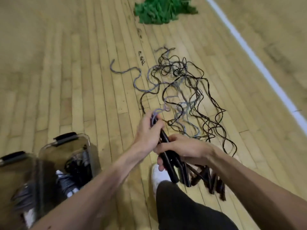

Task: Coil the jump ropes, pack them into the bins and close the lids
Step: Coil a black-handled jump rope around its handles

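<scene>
A tangle of black and grey-lilac jump ropes (181, 83) sprawls over the wooden floor ahead of me. My left hand (147, 130) grips rope strands where they leave the handles. My right hand (181, 150) holds a bundle of black handles (172, 171) that hang down below it, with more handles (214, 183) dangling further right. Two clear plastic bins stand at the lower left, both with lids off: the nearer-centre bin (69, 151) has coiled black and grey ropes (78, 170) inside, and the left bin (18, 178) also holds rope.
A heap of green fabric (162, 10) lies on the floor at the top. A white court line (259, 63) runs diagonally down the right side. My white shoe (157, 176) and dark trouser leg (182, 208) are below my hands.
</scene>
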A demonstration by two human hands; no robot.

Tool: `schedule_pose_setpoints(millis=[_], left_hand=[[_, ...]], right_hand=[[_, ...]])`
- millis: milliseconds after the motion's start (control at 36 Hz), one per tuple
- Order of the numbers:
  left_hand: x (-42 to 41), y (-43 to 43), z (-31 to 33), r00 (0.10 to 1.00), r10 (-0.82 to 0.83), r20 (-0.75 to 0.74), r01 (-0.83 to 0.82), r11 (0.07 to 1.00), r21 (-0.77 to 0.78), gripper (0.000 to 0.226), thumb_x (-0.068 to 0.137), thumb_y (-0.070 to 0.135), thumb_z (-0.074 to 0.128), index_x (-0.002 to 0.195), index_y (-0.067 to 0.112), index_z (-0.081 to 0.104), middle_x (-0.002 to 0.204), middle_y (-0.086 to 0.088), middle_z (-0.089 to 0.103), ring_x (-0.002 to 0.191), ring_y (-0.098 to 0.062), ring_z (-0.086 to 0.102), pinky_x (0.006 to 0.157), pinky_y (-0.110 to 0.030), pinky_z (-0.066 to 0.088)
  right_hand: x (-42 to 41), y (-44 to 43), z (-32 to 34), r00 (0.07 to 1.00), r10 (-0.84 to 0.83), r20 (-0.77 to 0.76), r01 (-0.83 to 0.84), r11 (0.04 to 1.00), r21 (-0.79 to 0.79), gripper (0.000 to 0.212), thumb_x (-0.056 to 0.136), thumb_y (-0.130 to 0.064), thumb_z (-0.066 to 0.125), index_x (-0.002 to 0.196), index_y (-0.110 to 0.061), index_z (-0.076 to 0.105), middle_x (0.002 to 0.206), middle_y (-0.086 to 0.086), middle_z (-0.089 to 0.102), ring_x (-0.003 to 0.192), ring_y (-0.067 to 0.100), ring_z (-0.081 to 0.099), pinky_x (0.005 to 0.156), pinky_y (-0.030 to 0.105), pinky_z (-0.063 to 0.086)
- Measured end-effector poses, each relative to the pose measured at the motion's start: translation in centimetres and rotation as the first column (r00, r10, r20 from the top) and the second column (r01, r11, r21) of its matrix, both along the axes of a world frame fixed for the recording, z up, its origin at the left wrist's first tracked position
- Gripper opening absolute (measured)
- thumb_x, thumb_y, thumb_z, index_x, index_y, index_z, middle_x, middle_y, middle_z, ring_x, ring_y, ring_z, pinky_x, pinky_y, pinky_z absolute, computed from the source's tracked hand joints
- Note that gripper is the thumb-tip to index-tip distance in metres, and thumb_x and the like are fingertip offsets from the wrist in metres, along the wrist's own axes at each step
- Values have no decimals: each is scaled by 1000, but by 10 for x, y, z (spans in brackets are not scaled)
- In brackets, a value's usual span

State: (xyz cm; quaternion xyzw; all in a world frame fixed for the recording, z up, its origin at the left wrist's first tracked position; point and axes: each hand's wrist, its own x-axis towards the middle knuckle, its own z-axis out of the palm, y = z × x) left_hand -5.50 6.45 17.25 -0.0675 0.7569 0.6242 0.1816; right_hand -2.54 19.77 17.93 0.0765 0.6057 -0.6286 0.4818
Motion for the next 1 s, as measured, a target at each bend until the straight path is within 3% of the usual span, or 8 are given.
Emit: schedule_pose_setpoints(millis=[250, 389, 472, 556, 694, 778, 861, 1000], left_hand=[[25, -66, 179, 931, 71, -357, 34, 960, 279, 10, 90, 5, 61, 96, 9, 54, 126, 7, 67, 118, -7, 61, 93, -30, 47], [70, -111, 228, 747, -47, -663, 72, 997, 11, 20, 92, 30, 57, 110, 24, 54, 140, 26, 49, 129, 6, 45, 95, -7, 37], [93, -139, 236, 658, -130, -742, 6, 986, -167, 35, 95, 46, 51, 129, 41, 47, 133, 25, 48, 137, -3, 39, 106, -16, 32], [113, -167, 233, 649, -144, -747, -48, 972, -229, 29, 95, 54, 44, 123, 58, 40, 145, 16, 44, 144, -7, 32, 116, -31, 29], [144, -202, 201, 775, -9, -632, -154, 967, -203, 37, 95, 60, 41, 123, 37, 50, 137, 35, 42, 136, 5, 37, 110, -28, 35], [151, -212, 198, 869, 33, -494, -153, 967, -205, 29, 99, 61, 41, 115, 40, 53, 116, 29, 57, 97, 5, 61, 81, -26, 50], [149, -227, 201, 898, 64, -435, -177, 958, -226, 24, 100, 54, 40, 96, 38, 57, 72, 1, 61, 46, -10, 56, 45, -20, 42], [130, -247, 181, 911, 161, -380, -270, 929, -254, 25, 98, 51, 47, 117, 34, 46, 113, 16, 57, 97, 5, 57, 78, -21, 47]], right_hand=[[21, -58, 159, 974, 25, -224, -82, 964, -252, 22, 97, -25, 56, 81, -11, 56, 64, 4, 52, 59, 21, 55, 66, 34, 55], [53, -95, 205, 944, 109, -311, -203, 935, -289, 24, 100, -31, 54, 89, -10, 60, 71, 4, 54, 70, 22, 59, 82, 47, 55], [69, -114, 212, 929, 199, -312, -296, 906, -303, 26, 100, -34, 52, 97, -10, 59, 82, 6, 58, 84, 27, 63, 93, 59, 50], [85, -137, 211, 914, 283, -289, -369, 876, -310, 31, 97, -41, 53, 102, -11, 60, 92, 10, 63, 92, 30, 66, 96, 69, 42], [102, -172, 189, 918, 358, -173, -396, 858, -327, 39, 98, -48, 55, 113, -13, 57, 91, 11, 65, 84, 27, 67, 83, 56, 52], [103, -184, 181, 931, 351, -100, -362, 859, -363, 37, 97, -48, 55, 110, -13, 58, 80, 6, 60, 74, 21, 64, 78, 48, 58], [98, -200, 182, 939, 341, -51, -334, 862, -382, 31, 97, -44, 54, 103, -14, 60, 75, 4, 56, 68, 19, 61, 70, 41, 61], [87, -217, 179, 951, 309, -30, -299, 886, -355, 28, 99, -38, 53, 104, -12, 55, 75, 4, 56, 65, 18, 62, 67, 40, 62]])
